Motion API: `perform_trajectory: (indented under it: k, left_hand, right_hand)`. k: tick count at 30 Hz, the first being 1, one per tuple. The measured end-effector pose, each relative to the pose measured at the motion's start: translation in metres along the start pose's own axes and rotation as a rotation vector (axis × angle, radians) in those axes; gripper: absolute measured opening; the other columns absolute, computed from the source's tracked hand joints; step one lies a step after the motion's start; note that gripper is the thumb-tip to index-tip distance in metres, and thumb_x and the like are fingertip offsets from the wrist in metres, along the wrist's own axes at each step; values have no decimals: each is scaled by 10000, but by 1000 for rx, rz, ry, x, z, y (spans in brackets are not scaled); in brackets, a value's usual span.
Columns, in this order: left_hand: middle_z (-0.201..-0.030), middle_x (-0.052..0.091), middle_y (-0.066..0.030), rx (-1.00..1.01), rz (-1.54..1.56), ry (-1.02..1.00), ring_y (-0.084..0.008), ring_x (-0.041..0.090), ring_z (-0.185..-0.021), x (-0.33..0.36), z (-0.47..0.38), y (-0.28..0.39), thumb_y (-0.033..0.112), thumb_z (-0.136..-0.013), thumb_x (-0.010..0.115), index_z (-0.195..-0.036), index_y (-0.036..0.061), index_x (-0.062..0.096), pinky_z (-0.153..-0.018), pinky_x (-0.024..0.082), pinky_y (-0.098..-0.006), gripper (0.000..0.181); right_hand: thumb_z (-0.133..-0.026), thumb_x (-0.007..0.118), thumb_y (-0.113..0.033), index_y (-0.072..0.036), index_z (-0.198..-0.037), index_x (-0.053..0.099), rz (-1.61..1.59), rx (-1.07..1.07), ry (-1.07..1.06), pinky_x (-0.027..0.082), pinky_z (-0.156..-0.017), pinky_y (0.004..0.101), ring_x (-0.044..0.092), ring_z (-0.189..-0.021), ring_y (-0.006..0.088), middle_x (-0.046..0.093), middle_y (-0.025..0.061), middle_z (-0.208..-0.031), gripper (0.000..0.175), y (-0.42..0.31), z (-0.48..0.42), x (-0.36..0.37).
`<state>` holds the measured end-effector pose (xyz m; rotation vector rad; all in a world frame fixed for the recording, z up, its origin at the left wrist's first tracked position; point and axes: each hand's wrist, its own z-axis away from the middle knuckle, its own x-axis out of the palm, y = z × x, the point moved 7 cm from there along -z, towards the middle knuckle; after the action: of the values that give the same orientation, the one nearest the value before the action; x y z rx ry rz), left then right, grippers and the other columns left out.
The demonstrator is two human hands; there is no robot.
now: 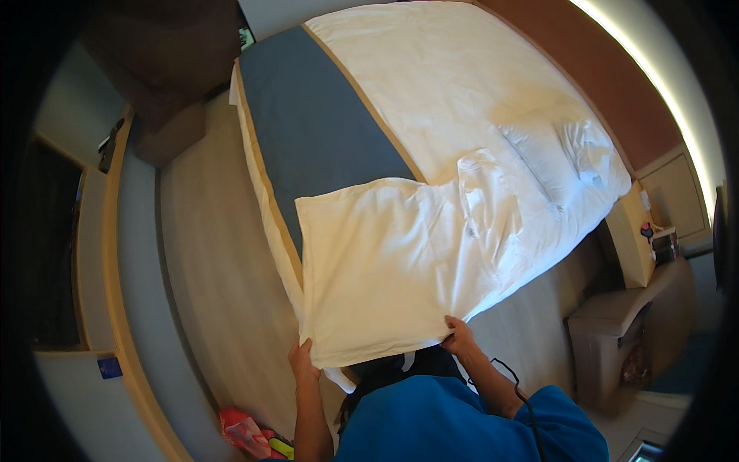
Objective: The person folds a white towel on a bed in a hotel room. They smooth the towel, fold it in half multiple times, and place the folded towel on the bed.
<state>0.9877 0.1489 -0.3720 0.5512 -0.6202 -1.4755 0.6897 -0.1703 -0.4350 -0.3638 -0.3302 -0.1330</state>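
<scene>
A white cloth (375, 271), which looks like a pillowcase or folded sheet, lies over the near side of the bed and is stretched towards me. My left hand (303, 359) grips its near left corner. Farther right, my right hand (459, 338) pinches the near edge. The cloth's upper part covers some of the blue-grey bed runner (323, 115) with tan borders. Rumpled white fabric (491, 202) adjoins it on the right. Beyond that, a white pillow (537, 161) rests on the white bedding (404, 69).
A brown armchair (606, 315) stands at the right beside a wooden nightstand (629, 231) with small items. A red and white plastic bag (245, 433) lies on the floor at lower left. A long wood-edged ledge (112, 248) runs along the left wall. A dark cable hangs by my right arm.
</scene>
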Motion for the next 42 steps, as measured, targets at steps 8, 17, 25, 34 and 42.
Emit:
perform_trajectory:
  k: [8, 17, 25, 34, 42]
  left_hand:
    - [-1015, 642, -151, 79, -35, -87, -240, 644, -835, 15, 9, 22, 52, -870, 615, -1079, -81, 577, -742, 540, -348, 251]
    - [-855, 635, -102, 174, 30, -127, -187, 614, -727, 90, 26, 49, 54, -873, 639, -909, -37, 588, -662, 521, -308, 110]
    - [-806, 640, -59, 299, -165, -224, -123, 594, -693, 139, 59, 65, 50, -881, 632, -907, -18, 614, -634, 489, -262, 75]
    - [-782, 628, -19, 333, -418, -600, -75, 562, -692, 263, 107, 13, 52, -867, 665, -884, -7, 638, -617, 455, -232, 67]
    - [-731, 598, 7, 273, -542, -697, -67, 537, -663, 310, 106, -24, 63, -836, 680, -820, -14, 650, -587, 443, -235, 84]
  right_hand:
    - [-873, 616, -236, -90, -944, 573, 248, 58, -82, 449, -622, 392, 594, -741, 224, 613, 70, -838, 168, -11, 7, 8]
    - [-879, 599, -169, -65, -980, 582, 293, -64, -94, 450, -533, 344, 583, -654, 220, 598, 95, -776, 146, -43, 22, 33]
    - [-847, 653, -258, -29, -1122, 569, 963, 63, -103, 498, -516, 320, 636, -577, 222, 634, 113, -822, 368, -54, 40, 34]
    - [-718, 778, -319, -25, -1206, 526, 1402, -516, -698, 501, -709, 333, 624, -798, 241, 631, 163, -964, 623, -68, 114, 172]
    - [-722, 774, -277, -9, -1323, 401, 1082, -464, -654, 494, -833, 377, 597, -1031, 257, 601, 178, -1089, 756, -67, 108, 155]
